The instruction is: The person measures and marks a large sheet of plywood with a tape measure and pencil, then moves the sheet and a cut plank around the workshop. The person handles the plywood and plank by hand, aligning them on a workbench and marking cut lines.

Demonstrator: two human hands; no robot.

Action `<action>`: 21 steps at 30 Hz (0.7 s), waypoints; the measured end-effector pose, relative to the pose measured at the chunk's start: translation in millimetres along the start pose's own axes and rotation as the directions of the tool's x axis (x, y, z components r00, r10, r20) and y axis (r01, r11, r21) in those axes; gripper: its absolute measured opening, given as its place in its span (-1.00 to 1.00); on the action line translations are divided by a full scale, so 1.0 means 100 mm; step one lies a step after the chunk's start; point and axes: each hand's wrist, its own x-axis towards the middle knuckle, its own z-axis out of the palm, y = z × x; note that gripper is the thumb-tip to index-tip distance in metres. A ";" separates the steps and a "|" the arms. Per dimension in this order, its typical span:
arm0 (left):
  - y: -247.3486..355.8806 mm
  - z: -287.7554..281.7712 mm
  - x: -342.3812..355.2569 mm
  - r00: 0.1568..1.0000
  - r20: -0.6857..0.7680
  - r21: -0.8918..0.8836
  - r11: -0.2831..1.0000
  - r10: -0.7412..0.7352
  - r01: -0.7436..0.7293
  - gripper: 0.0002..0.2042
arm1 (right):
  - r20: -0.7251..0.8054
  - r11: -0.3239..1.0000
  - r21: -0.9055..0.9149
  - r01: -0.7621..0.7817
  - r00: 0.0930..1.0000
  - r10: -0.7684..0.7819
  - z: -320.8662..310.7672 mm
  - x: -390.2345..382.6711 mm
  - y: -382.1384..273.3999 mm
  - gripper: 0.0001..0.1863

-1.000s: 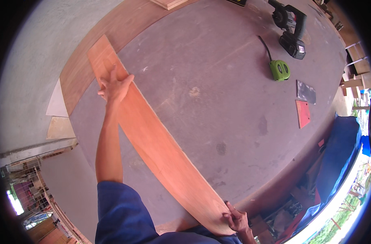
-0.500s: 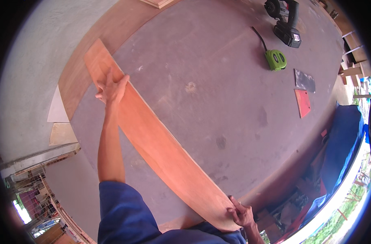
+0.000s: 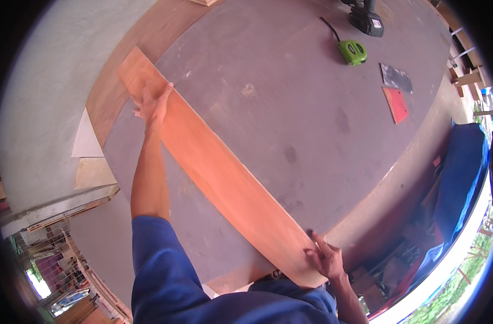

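A long, narrow orange-brown wooden board [image 3: 213, 167] lies slantwise over the grey-purple tabletop [image 3: 289, 113]. Its far end is at the upper left and its near end reaches my body. My left hand [image 3: 152, 103] spans the board near the far end, thumb at the right edge and fingers toward the left edge. At the near end, my right hand [image 3: 328, 259] grips the right edge, its thumb and fingers visible over the top face; whatever fingers are underneath are hidden.
A green tape measure [image 3: 353, 52] lies far right, below a black cordless power tool [image 3: 366, 21]. Near it are a dark flat plate [image 3: 396, 77] and a red flat piece [image 3: 396, 105]. Blue sheeting [image 3: 457, 167] hangs beyond the table's right edge. A pale wall [image 3: 41, 108] stands left.
The view has shifted, so the tape measure and tool sit higher in it. Both hands keep their hold on the board, which lies at nearly the same slant.
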 end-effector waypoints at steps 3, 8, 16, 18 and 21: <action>-0.07 -0.05 -0.47 0.992 -0.129 -0.012 1.000 0.012 -0.013 0.01 | -0.151 0.993 0.114 0.036 0.988 -0.019 0.03 -0.11 0.03 -0.29; -0.11 -0.16 -2.09 0.979 0.188 0.056 0.994 0.085 -0.097 0.09 | -0.085 0.932 0.080 -0.354 0.929 0.360 0.02 -0.27 0.17 -0.23; 0.43 -0.11 -2.79 0.964 0.228 0.160 0.982 -0.134 0.098 0.17 | -0.082 0.992 0.050 -0.118 0.989 0.122 0.02 -0.33 0.11 -0.48; 0.44 -0.05 -2.79 0.967 0.212 0.169 0.980 -0.144 0.109 0.17 | -0.141 0.996 0.072 -0.059 0.988 0.069 0.06 -0.34 0.12 -0.52; 0.41 -0.01 -2.79 0.966 0.212 0.174 0.978 -0.149 0.113 0.15 | -0.169 0.998 0.056 -0.034 0.985 0.043 0.11 -0.36 0.18 -0.57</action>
